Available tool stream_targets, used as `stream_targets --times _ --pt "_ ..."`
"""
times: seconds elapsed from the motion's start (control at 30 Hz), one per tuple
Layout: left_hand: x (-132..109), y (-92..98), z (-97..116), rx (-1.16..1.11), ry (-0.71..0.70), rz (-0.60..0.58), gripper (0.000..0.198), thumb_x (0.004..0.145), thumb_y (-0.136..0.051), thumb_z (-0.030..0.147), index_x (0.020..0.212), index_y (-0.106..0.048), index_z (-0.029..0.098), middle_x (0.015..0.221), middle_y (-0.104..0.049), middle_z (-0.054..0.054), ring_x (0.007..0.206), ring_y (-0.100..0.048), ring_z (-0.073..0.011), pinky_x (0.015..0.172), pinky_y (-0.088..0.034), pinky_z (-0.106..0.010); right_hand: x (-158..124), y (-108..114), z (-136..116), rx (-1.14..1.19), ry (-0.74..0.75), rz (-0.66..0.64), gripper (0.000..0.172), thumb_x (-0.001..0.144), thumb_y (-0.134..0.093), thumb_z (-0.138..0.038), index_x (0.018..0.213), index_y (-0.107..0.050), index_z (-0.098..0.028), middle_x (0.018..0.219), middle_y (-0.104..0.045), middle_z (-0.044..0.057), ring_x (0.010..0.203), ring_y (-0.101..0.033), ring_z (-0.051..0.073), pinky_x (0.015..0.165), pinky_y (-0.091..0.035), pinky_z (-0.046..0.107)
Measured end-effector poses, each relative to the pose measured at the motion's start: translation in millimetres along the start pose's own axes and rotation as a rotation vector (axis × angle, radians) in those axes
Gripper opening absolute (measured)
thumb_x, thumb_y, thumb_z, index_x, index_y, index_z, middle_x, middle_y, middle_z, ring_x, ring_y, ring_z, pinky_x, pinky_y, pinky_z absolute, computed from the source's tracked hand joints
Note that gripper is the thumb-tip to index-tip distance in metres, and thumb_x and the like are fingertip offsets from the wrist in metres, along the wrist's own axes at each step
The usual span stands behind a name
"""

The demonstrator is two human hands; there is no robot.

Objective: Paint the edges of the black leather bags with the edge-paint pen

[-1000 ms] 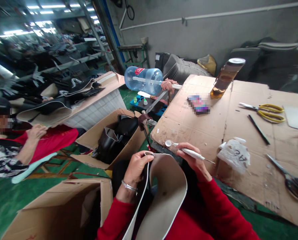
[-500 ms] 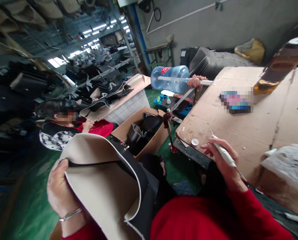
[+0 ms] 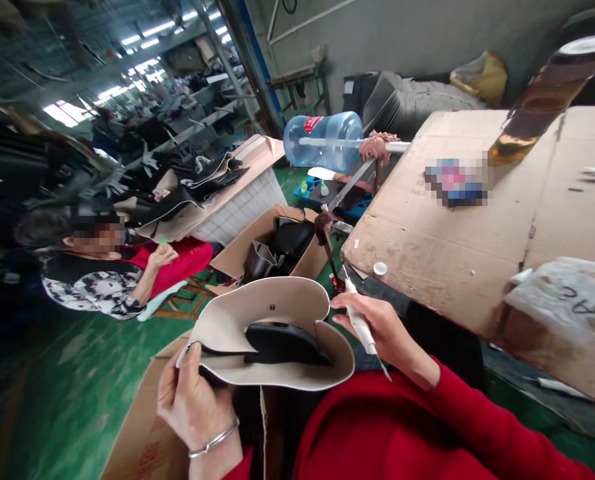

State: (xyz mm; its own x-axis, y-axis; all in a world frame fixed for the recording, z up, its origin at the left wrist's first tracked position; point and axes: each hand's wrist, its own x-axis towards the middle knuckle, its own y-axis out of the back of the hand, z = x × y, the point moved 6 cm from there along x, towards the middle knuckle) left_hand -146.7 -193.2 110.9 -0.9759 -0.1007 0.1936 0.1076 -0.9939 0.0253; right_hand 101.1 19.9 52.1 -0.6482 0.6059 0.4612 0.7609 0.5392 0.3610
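Note:
A handbag body point(image 3: 272, 293) with a beige inside and black outside is held up before me, its opening facing me. My left hand point(image 3: 194, 393), with a silver bangle at the wrist, pinches the rim at its left end. My right hand point(image 3: 382, 327) holds a slim white-handled tool point(image 3: 360, 320) with a thin pointed metal tip upward and a flatter metal end below; it looks like an awl. The right fingertips are close to the bag's right edge; I cannot tell whether they touch it. A black flap shows inside the opening.
An open cardboard box point(image 3: 152, 427) stands below the bag. Another box point(image 3: 227, 260) holds black bag pieces. To the right is a cardboard-topped table point(image 3: 427, 253) with a phone point(image 3: 457, 183), a bottle cap point(image 3: 380, 269) and a plastic bag point(image 3: 562, 293). A co-worker point(image 3: 97, 267) sits at left.
The bag has moved down and right and turned, showing more of its opening. My right hand has come left from the table edge to the bag with the tool. The view has shifted.

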Motion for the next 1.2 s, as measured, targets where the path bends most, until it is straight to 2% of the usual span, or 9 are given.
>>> stream_targets --times 0.17,0.27,0.4,0.5,0.63,0.8,1.0,1.1,1.2 --pt "0.6 -0.7 -7.2 -0.078 0.084 0.067 0.028 0.062 -0.084 0.025 0.087 -0.075 0.015 0.082 -0.072 0.0 0.075 -0.066 -0.0189 0.063 -0.053 -0.028 6.1 -12.2 -14.8 -0.14 0.017 -0.127 0.03 0.1 -0.066 -0.039 0.124 -0.058 -0.023 0.094 -0.075 0.004 0.073 -0.07 0.016 0.071 -0.051 0.025" --pt "1.1 0.4 -14.2 -0.095 0.127 0.061 0.031 0.063 -0.085 0.026 0.091 -0.077 0.016 0.081 -0.072 0.002 0.073 -0.066 -0.0177 0.062 -0.052 -0.028 6.4 -28.6 -29.3 -0.222 0.087 -0.226 0.04 0.096 -0.07 -0.041 0.128 -0.054 -0.021 0.087 -0.073 0.002 0.072 -0.068 0.018 0.067 -0.047 0.027" --pt "3.3 7.4 -35.0 -0.125 0.248 0.054 0.032 0.063 -0.086 0.029 0.091 -0.077 0.017 0.082 -0.073 0.0 0.073 -0.065 -0.0179 0.064 -0.053 -0.029 -1.9 -52.6 -36.7 -0.342 0.169 -0.347 0.033 0.092 -0.064 -0.014 0.124 -0.054 -0.018 0.083 -0.071 0.002 0.071 -0.068 0.02 0.064 -0.044 0.03" --pt "6.1 14.9 -48.6 -0.134 0.245 0.052 0.031 0.064 -0.087 0.03 0.091 -0.078 0.018 0.084 -0.075 0.0 0.076 -0.066 -0.0177 0.069 -0.053 -0.029 -9.2 -62.3 -31.3 -0.378 0.172 -0.399 0.042 0.082 -0.055 0.0 0.119 -0.055 -0.018 0.081 -0.07 0.001 0.069 -0.067 0.02 0.062 -0.043 0.03" --pt "6.1 23.5 -67.3 -0.12 0.259 0.033 0.034 0.065 -0.089 0.033 0.093 -0.078 0.018 0.087 -0.075 -0.002 0.079 -0.066 -0.0184 0.073 -0.053 -0.031 -15.5 -61.0 -23.0 -0.329 0.143 -0.366 0.036 0.087 -0.052 -0.002 0.118 -0.056 -0.02 0.081 -0.071 0.002 0.069 -0.066 0.019 0.062 -0.045 0.028" --pt "4.4 35.5 -84.3 -0.125 0.268 0.046 0.035 0.066 -0.089 0.034 0.094 -0.078 0.017 0.089 -0.075 -0.002 0.082 -0.065 -0.0168 0.078 -0.051 -0.031 -22.9 -58.3 -11.2 -0.308 0.081 -0.268 0.021 0.099 -0.054 -0.018 0.12 -0.057 -0.02 0.089 -0.072 0.007 0.073 -0.067 0.02 0.067 -0.051 0.03" --pt "-0.3 46.6 -84.4 -0.12 0.304 0.079 0.039 0.061 -0.092 0.033 0.093 -0.077 0.017 0.088 -0.074 -0.002 0.08 -0.064 -0.0161 0.074 -0.051 -0.029 -27.4 -65.7 -7.6 -0.31 0.037 -0.244 0.019 0.104 -0.054 -0.03 0.121 -0.055 -0.021 0.091 -0.07 0.007 0.077 -0.068 0.022 0.068 -0.053 0.032" --pt "-2.5 48.6 -83.1 -0.133 0.333 0.087 0.041 0.06 -0.092 0.032 0.094 -0.076 0.017 0.086 -0.073 -0.001 0.079 -0.064 -0.0163 0.073 -0.051 -0.029 -28.1 -69.8 -9.7 -0.296 0.062 -0.241 0.019 0.104 -0.054 -0.028 0.121 -0.055 -0.022 0.087 -0.07 0.005 0.074 -0.067 0.021 0.065 -0.053 0.031" --pt "-3.6 48.7 -83.7 -0.132 0.355 0.077 0.042 0.06 -0.093 0.032 0.096 -0.076 0.018 0.085 -0.073 -0.001 0.077 -0.064 -0.0165 0.072 -0.051 -0.029 -31.4 -72.4 -7.3 -0.234 0.037 -0.251 0.022 0.103 -0.053 -0.024 0.125 -0.055 -0.021 0.093 -0.071 0.007 0.076 -0.068 0.02 0.065 -0.055 0.03"
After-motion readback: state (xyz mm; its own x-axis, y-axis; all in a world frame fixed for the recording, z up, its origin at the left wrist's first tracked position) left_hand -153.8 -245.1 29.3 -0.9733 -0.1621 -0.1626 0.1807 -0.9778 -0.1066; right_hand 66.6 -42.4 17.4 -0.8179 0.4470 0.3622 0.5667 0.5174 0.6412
